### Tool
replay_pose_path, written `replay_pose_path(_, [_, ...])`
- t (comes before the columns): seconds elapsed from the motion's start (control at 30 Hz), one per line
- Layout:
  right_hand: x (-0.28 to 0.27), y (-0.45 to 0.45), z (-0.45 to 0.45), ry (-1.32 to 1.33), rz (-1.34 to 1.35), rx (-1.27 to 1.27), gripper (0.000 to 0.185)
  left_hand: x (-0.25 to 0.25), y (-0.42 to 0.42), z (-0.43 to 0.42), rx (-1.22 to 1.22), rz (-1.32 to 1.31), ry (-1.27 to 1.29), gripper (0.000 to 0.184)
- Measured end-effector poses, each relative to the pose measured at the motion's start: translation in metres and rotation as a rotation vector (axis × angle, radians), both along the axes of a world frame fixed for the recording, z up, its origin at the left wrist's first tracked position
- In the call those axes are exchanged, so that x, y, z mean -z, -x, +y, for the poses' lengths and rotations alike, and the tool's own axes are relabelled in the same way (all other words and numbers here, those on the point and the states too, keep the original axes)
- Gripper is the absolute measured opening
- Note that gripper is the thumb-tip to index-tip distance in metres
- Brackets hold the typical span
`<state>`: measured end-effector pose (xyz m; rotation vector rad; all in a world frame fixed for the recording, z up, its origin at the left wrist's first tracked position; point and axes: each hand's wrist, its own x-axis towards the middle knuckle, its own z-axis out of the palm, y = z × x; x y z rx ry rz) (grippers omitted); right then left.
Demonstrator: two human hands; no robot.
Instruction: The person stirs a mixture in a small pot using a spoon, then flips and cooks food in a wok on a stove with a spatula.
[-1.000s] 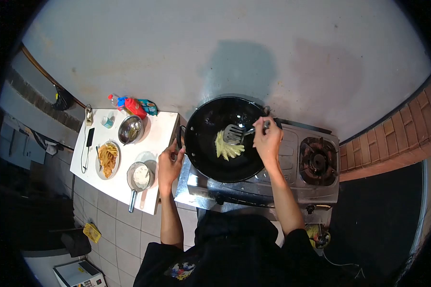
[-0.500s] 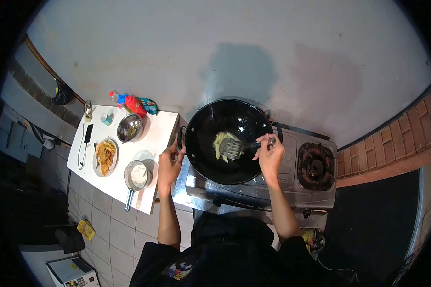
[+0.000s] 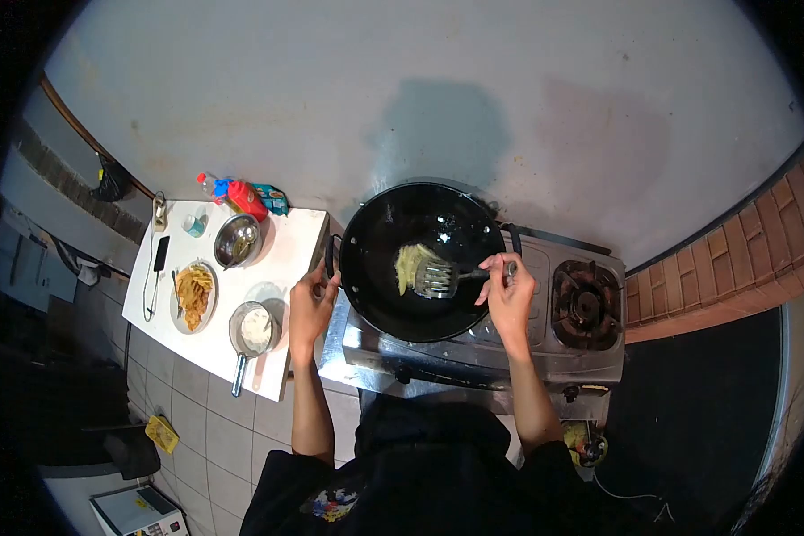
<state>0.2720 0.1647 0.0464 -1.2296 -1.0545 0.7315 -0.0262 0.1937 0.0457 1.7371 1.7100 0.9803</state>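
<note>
A large black wok [image 3: 393, 313] sits on the left side of the gas stove. My left hand [image 3: 314, 304] is closed around the wok's left loop handle [image 3: 331, 257]. The handle of a slotted spatula [image 3: 436, 280] is gripped in my right hand [image 3: 508, 295], over the wok's right side. Its metal head lies at the right edge of a small heap of pale yellow strips of food [image 3: 410, 266] in the middle of the wok. Part of the heap is hidden under the spatula head.
On the white table [image 3: 214, 353] at left stand a plate of fried food [image 3: 193, 299], a steel bowl [image 3: 238, 239], a saucepan with white contents [image 3: 255, 329], bottles [image 3: 246, 198] and a phone [image 3: 162, 254]. A bare burner [image 3: 587, 305] is right of the wok.
The spatula head has slid slightly right, and its face has turned, uncovering more of the pale strips. My left hand keeps hold of the wok handle.
</note>
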Motion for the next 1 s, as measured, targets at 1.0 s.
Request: replay_pose_path(1.0, [-0.013,0.023,0.014,-0.053,-0.216,-0.117,0.009,-0.002,0.0,0.003,0.027,-0.005,-0.014,0.046])
